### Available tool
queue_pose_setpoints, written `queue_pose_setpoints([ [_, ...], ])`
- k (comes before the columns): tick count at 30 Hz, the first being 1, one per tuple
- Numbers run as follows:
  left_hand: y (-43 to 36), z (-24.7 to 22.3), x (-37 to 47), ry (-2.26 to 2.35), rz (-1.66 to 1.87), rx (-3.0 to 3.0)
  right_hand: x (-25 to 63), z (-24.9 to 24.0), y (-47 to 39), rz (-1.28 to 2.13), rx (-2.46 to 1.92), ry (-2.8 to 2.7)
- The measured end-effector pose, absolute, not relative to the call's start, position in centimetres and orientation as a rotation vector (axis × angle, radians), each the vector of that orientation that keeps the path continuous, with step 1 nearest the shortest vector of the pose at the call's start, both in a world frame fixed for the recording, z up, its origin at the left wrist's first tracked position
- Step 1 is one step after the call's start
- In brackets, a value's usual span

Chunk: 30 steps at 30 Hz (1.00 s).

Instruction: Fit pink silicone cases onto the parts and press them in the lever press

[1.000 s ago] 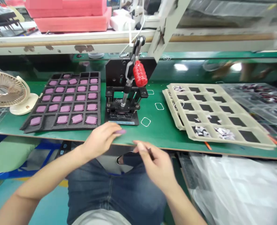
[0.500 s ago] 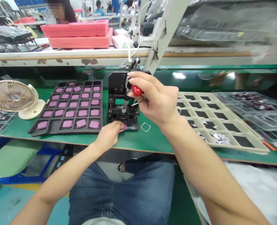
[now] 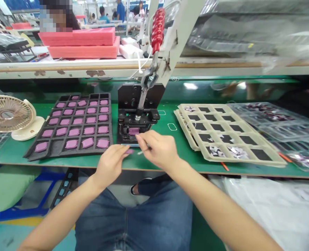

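Note:
A black toggle press point(image 3: 141, 94) stands on the green bench, its red handle point(image 3: 158, 30) pointing up. In its lower fixture lies a purple part point(image 3: 133, 131). My left hand point(image 3: 111, 164), just in front of the press base, pinches a small purple piece point(image 3: 129, 151). My right hand point(image 3: 161, 148) is closed round a thin metal tool point(image 3: 144, 150), its fingertips at the fixture's front edge. To the left, a black tray point(image 3: 53, 146) holds several purple parts in its compartments.
A beige fan point(image 3: 8, 113) is at the far left. Cream trays point(image 3: 271, 160) with small pieces and clear plastic trays point(image 3: 292, 129) lie to the right. A shelf edge point(image 3: 91, 68) crosses behind the press, carrying pink foam boxes point(image 3: 83, 47). A person sits beyond.
My right hand has let go of the red handle and come down beside the fixture. The handle has swung up. My left hand has drawn back from the fixture towards me, and the view has shifted.

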<state>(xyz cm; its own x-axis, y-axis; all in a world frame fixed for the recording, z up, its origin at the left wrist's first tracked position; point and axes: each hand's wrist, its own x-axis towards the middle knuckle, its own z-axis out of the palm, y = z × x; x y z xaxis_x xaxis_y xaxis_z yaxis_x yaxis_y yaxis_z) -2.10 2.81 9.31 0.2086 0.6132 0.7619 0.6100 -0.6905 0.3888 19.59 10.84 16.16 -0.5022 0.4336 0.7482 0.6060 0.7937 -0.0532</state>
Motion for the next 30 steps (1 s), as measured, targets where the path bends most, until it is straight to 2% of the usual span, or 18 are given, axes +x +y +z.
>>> queue_pose_setpoints([
  [3,1.0,10.1,-3.3,1.268,1.596,2.414,19.0,12.1,11.7,-0.087,-1.107,-2.401],
  [6,1.1,10.9,-4.2,1.3,1.596,2.432,18.0,11.8,13.8,-0.024,-1.243,-2.558],
  [13,5.6,11.9,-4.4,1.397,1.581,2.498,18.9,12.1,14.6,-0.006,-1.176,-2.532],
  [21,12.2,9.2,-0.9,1.352,1.213,2.678,24.8,9.1,7.8,0.018,-1.025,-2.09],
  [26,11.9,8.8,-0.2,1.345,1.096,2.693,24.5,11.1,4.9,0.182,-0.977,-2.077],
  [30,10.4,7.7,0.7,1.415,1.155,2.622,17.6,15.1,5.7,0.244,-0.952,-2.247],
])
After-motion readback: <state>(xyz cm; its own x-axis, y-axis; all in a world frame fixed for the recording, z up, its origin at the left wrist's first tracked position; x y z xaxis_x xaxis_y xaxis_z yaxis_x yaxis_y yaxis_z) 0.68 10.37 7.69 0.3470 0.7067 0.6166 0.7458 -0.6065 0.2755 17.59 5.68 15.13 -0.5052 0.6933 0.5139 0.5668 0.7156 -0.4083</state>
